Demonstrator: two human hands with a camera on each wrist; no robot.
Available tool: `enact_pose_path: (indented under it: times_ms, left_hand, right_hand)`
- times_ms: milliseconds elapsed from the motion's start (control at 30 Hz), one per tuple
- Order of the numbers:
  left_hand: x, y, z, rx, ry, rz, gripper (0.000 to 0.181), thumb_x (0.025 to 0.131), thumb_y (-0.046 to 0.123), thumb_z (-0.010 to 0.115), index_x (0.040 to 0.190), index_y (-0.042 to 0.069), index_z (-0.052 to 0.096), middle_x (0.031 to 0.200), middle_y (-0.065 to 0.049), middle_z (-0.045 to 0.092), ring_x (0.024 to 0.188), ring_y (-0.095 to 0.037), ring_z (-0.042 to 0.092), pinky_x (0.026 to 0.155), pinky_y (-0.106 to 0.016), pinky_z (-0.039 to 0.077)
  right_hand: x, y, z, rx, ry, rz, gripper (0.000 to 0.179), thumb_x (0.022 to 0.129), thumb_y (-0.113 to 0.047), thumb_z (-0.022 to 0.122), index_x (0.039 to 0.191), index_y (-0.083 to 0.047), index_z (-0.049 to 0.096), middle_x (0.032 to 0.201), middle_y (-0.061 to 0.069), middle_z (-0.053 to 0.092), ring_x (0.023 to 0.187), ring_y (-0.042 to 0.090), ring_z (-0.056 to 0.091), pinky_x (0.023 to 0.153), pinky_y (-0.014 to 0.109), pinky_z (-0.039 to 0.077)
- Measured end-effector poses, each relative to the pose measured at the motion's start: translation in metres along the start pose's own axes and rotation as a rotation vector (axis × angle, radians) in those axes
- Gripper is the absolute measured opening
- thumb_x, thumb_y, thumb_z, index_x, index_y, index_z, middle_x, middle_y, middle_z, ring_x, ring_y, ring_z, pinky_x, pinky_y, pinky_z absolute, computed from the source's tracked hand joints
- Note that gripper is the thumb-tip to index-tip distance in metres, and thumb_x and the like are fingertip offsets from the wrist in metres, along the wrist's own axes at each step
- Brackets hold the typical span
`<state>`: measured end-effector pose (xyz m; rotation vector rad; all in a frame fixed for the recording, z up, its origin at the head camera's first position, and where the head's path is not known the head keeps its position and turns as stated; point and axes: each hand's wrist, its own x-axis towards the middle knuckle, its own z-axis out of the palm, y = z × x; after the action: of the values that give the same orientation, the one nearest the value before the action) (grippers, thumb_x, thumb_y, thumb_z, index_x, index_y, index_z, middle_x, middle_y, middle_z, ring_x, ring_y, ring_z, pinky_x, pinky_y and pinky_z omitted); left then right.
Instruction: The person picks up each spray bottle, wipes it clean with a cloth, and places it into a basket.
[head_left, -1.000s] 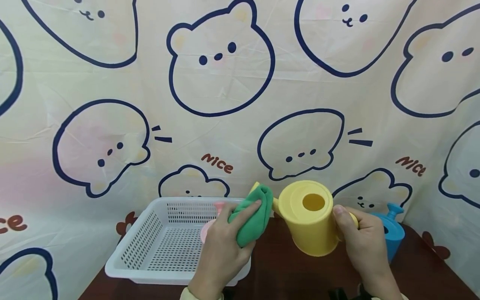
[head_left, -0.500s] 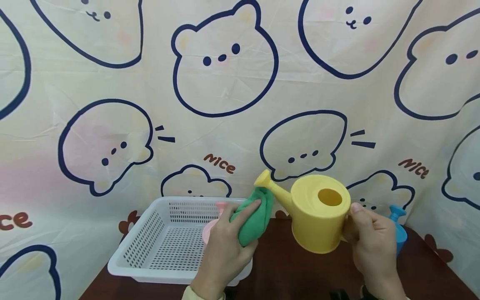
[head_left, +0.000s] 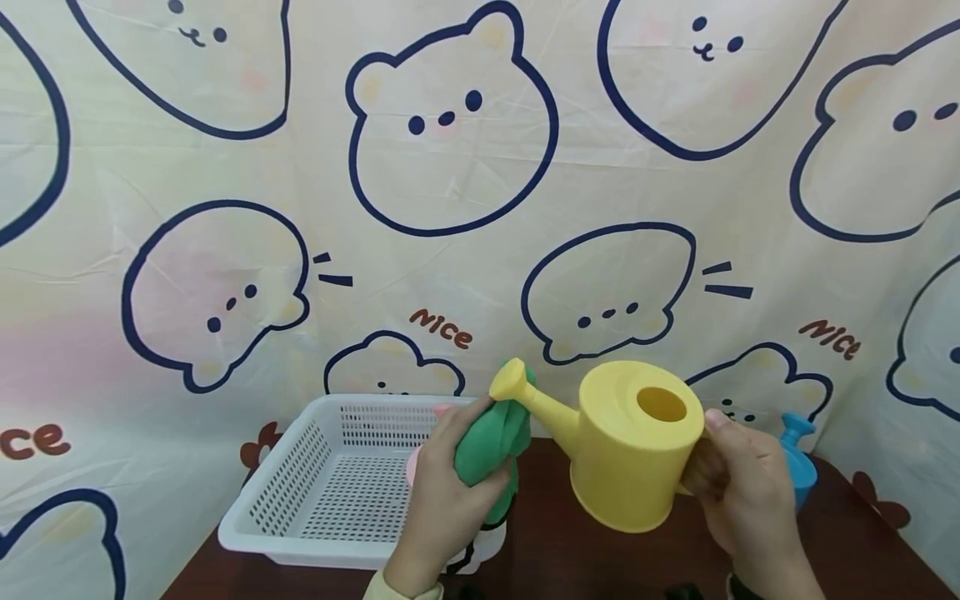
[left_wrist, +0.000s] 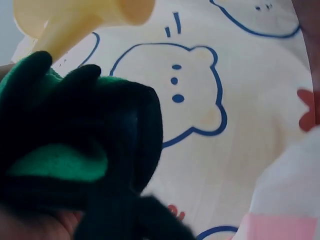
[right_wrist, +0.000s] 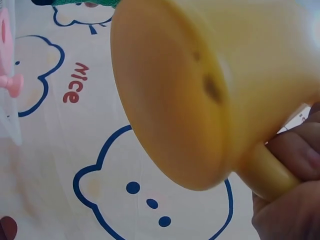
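Holding the yellow watering can (head_left: 630,467) by its handle (right_wrist: 267,175) in the right hand (head_left: 746,483), lifting it over the middle of the tabletop (head_left: 555,546), pointing its spout (head_left: 547,417) toward the left edge. Gripping a bunched green cloth (head_left: 487,450) between thumb and fingers in the left hand (head_left: 450,492), just beside the spout's tip and near the basket (head_left: 251,508) by the tabletop's left edge.

Probably risking a twist of the can by pushing sideways on the spout while supporting only the handle side. Risking a dropped cloth by loosening the left hand. Risking a knock to the blue watering can (head_left: 802,477) near the far right corner by swinging the right hand outward.

Hiding most of the pink item (head_left: 412,468) in the basket behind the left hand, and part of the blue watering can behind the right. Not being able to tell touching from overlapping at spout and cloth. Seeing the cloth mostly as a dark mass in the left wrist view. Cutting off the can's upper part in the right wrist view, and not distinguishing stain from shadow in the dark patches (right_wrist: 212,89).
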<state>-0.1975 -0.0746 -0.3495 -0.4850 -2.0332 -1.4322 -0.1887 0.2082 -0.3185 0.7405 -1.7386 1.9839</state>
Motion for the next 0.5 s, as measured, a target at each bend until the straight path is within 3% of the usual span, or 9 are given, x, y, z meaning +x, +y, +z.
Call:
enact_pose_path:
  times_ms: [100,300,500]
  left_hand:
    - [0.0007,0.0002,0.0004,-0.1,-0.023,-0.05,0.074,0.08,-0.006,0.078,0.145,0.026,0.062,0.133,0.001,0.07,0.112,-0.019,0.066,0.094,-0.039,0.056]
    - [-0.0001,0.0024,0.0009,-0.255,-0.069,-0.153,0.071,0.084,-0.004,0.073,0.147,0.025,0.061,0.134,-0.008,0.07,0.11,-0.021,0.068,0.091,-0.033,0.06]
    - [-0.0011,0.0045,0.0039,-0.305,-0.102,-0.151,0.066,0.084,-0.004,0.073,0.144,0.02,0.062,0.13,-0.01,0.069,0.109,-0.019,0.067,0.092,-0.032,0.059]
  right_hand:
    - [0.0007,-0.002,-0.0034,0.015,-0.073,0.004,0.053,0.116,-0.014,0.025,0.063,-0.008,0.029,0.057,0.005,0.025,0.044,0.023,0.022,0.039,0.038,0.02]
    - [0.0004,-0.001,-0.0067,0.032,-0.118,0.027,0.053,0.116,-0.016,0.022,0.064,-0.01,0.03,0.058,0.004,0.026,0.045,0.023,0.022,0.039,0.039,0.019]
    - [0.0016,0.0057,-0.0088,0.111,-0.11,-0.034,0.052,0.115,-0.009,0.019,0.064,-0.009,0.032,0.058,0.005,0.026,0.044,0.022,0.022,0.038,0.036,0.019]
